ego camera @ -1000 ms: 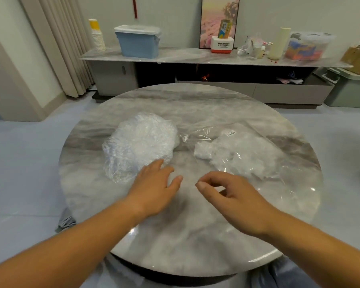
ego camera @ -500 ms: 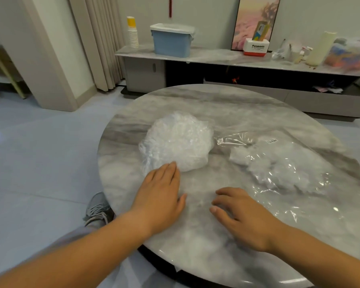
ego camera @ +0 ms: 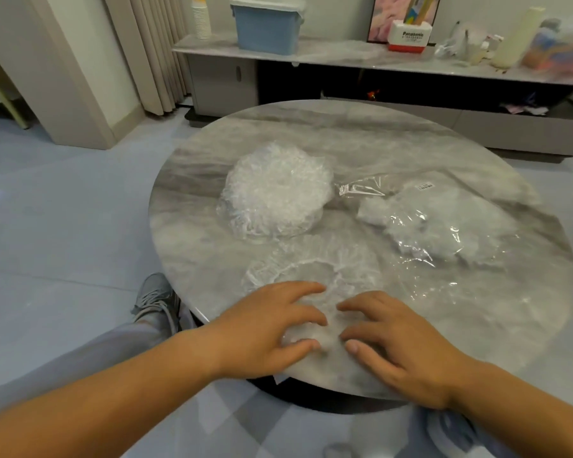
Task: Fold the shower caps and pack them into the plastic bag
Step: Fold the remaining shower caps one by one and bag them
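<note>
Clear crinkled plastic shower cap (ego camera: 311, 269) lies flat; our left hand (ego camera: 265, 328) and right hand (ego camera: 397, 338) press it with spread fingers, probably smoothing it for folding.

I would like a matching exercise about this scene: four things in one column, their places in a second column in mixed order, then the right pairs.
Things
1. pile of shower caps
2. plastic bag
3. flat shower cap
4. blue box

Places
A. on the sideboard behind the table
B. under the left hand and right hand
C. on the table's right side
D. on the table, left of the bag

Pairs: 1-D, 2-C, 3-B, 4-A
</note>
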The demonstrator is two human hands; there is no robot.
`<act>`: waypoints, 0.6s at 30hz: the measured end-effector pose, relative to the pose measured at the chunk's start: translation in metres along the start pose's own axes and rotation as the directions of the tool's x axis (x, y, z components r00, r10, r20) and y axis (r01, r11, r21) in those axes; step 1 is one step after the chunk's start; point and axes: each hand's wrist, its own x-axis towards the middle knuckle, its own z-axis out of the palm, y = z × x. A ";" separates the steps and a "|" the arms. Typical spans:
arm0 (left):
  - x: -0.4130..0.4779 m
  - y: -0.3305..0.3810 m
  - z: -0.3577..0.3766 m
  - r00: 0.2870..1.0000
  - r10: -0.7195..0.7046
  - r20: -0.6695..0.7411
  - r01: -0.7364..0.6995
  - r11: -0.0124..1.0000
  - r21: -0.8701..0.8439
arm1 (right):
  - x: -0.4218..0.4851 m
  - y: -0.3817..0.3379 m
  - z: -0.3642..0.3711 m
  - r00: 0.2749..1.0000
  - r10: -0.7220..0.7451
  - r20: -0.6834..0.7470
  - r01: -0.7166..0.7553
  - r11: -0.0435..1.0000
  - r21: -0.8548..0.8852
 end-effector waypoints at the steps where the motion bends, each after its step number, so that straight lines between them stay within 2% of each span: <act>1: -0.001 -0.004 -0.002 0.999 -0.032 -0.038 0.031 0.999 -0.021 | -0.003 0.002 0.001 1.000 0.004 0.000 -0.004 1.000 -0.007; 3: 0.000 -0.012 -0.007 0.994 -0.096 -0.058 0.094 0.995 -0.033 | -0.008 0.005 0.002 1.000 0.017 -0.014 -0.017 1.000 -0.009; 5: 0.001 -0.018 -0.010 0.991 -0.132 -0.007 0.132 0.991 -0.013 | -0.011 0.007 0.001 0.999 0.032 -0.028 -0.032 0.999 -0.009; 12: 0.008 -0.021 -0.004 0.988 -0.140 0.065 0.143 0.989 -0.037 | -0.013 0.007 -0.003 0.996 0.057 -0.072 -0.056 0.998 0.019; 18: 0.012 -0.019 0.008 0.990 -0.136 0.044 0.139 0.989 -0.055 | -0.011 -0.003 0.001 0.994 -0.002 0.110 -0.004 0.999 0.054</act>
